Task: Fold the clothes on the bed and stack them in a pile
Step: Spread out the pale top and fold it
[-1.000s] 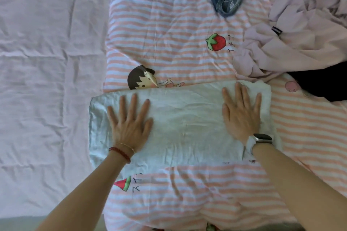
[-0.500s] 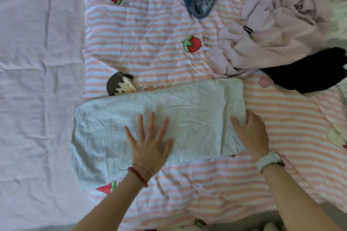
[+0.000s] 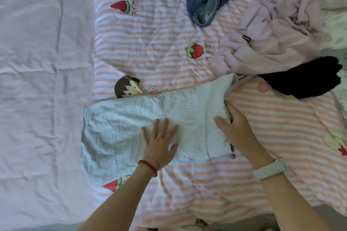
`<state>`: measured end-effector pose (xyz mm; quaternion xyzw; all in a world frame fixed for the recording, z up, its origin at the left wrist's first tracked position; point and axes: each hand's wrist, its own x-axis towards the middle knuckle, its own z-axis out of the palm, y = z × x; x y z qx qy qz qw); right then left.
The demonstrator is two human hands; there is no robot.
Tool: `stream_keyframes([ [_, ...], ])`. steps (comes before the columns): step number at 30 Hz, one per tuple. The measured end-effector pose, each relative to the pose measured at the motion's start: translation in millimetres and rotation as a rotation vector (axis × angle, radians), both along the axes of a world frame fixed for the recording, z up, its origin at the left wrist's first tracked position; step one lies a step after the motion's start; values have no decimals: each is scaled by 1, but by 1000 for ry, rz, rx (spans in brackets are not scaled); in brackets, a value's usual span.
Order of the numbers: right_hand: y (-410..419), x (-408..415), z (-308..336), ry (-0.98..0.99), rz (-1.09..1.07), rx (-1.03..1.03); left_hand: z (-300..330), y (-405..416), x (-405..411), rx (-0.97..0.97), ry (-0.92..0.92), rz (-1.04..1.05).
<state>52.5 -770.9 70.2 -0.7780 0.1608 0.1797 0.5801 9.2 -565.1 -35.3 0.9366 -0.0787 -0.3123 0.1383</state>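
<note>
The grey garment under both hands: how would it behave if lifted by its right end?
The grey garment likely droops limply: its right edge already curls where the right hand grips it. It looks thin and light, creasing under the flat left hand.

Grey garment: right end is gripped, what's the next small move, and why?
Probably carry that end leftward over the grey garment to halve it: the right hand grips its lifted right edge, while the left hand presses flat near the middle, anchoring a fold line.

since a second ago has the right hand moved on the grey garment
Yes. The right hand slid from lying flat on the grey garment to its right edge, which it now grips and lifts, while the garment stays below the cartoon girl print.
</note>
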Motion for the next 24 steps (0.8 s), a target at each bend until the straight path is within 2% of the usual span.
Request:
stream_keyframes([
  [1, 16, 2, 9, -23, 46, 50, 10, 8, 4, -174, 22, 143],
  [3, 53, 5, 21, -48, 164, 143, 38, 34, 11, -610, 124, 657],
  [5, 97, 6, 26, -60, 303, 189, 62, 73, 14, -949, 298, 1117],
  [7, 145, 3, 22, -68, 422, 233, 71, 116, 8, -1140, 428, 1402],
  [9, 189, -3, 14, 2, 547, 278, 70, 152, 2, -1194, 488, 1569],
  [11, 219, -13, 2, 110, 700, 242, 67, 172, -5, -1220, 514, 1617],
  [12, 226, -19, -4, 105, 747, 179, 66, 178, -8, -1232, 517, 1601],
  [14, 227, -29, -14, -69, 692, 16, 63, 181, -11, -1174, 482, 1497],
  [17, 207, -42, -30, -479, 637, -415, 58, 173, -8, -882, 328, 1280],
  [19, 192, -53, -40, -547, 725, -617, 55, 167, -8, -681, 192, 1239],
  [20, 185, -58, -43, -550, 796, -658, 55, 166, -12, -668, 155, 1249],
  [24, 160, -77, -56, -537, 1054, -765, 57, 166, -43, -955, 225, 1445],
])
